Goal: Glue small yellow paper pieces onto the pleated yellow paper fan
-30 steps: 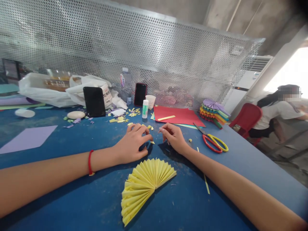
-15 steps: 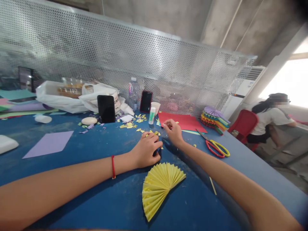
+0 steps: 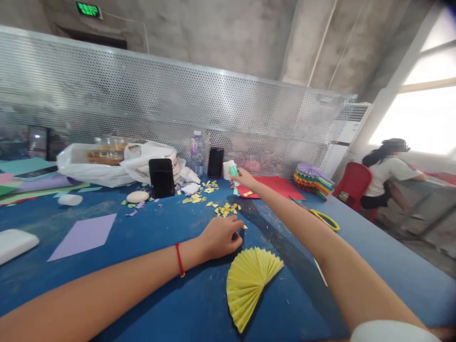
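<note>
My right hand (image 3: 245,179) is stretched far across the blue table (image 3: 149,294) and closed round the glue stick (image 3: 233,170), white with a green cap, near the red paper sheet (image 3: 278,184). My left hand (image 3: 223,235) rests on the table with its fingers curled, just above a yellow pleated paper fan (image 3: 249,279); what is under the fingers is hidden. A red string circles my left wrist. Yellow paper scraps (image 3: 225,209) lie scattered ahead of the left hand.
Scissors (image 3: 326,219) lie right of my arm, partly hidden. A stack of coloured fans (image 3: 313,178), two phones (image 3: 162,177), a water bottle (image 3: 197,152), plastic bags (image 3: 107,164) and a purple sheet (image 3: 83,236) are about. A perforated metal screen (image 3: 178,114) backs the table. A person (image 3: 386,171) sits at right.
My right hand moved away from my left, reached toward the back of the table and closed on the glue stick. The left hand stayed by the fan. The view tilted upward.
</note>
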The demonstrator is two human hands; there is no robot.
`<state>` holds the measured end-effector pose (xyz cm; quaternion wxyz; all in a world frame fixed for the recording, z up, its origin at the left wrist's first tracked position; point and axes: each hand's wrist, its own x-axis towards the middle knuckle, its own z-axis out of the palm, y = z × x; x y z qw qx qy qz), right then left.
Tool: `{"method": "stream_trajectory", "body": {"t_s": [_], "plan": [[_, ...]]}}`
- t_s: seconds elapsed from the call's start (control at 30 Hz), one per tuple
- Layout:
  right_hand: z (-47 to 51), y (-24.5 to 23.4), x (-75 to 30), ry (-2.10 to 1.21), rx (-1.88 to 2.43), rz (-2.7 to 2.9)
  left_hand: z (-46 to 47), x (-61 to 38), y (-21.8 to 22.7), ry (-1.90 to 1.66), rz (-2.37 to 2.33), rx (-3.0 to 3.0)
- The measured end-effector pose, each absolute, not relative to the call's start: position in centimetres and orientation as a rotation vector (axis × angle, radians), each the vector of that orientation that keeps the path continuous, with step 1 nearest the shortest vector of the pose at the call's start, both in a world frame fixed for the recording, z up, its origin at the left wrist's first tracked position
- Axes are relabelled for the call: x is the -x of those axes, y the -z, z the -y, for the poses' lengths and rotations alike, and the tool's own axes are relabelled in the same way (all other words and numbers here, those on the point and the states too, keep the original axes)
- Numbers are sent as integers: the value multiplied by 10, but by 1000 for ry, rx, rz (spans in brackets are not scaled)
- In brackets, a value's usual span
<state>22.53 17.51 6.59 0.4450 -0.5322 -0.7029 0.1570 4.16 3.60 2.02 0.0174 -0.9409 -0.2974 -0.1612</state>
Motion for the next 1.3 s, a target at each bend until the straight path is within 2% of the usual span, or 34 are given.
{"method": "stream_trajectory", "body": {"t_s": [0.23, 0.47, 0.6, 0.8, 1.3], "plan": [[-108, -90, -285, -367, 1437, 1589, -38, -45, -20, 520, 984, 2970], [-39, -33, -239, -99, 1234, 1449, -45, -42, -17, 503, 934, 2998], [-23, -9, -232, 112, 1097, 1633, -51, -39, -16, 491, 904, 3048], [-29, -5, -241, -27, 1196, 1719, -52, -38, -16, 518, 919, 3085], [-36, -5, -239, -33, 1310, 1873, -54, -39, -11, 531, 937, 3032]]}}
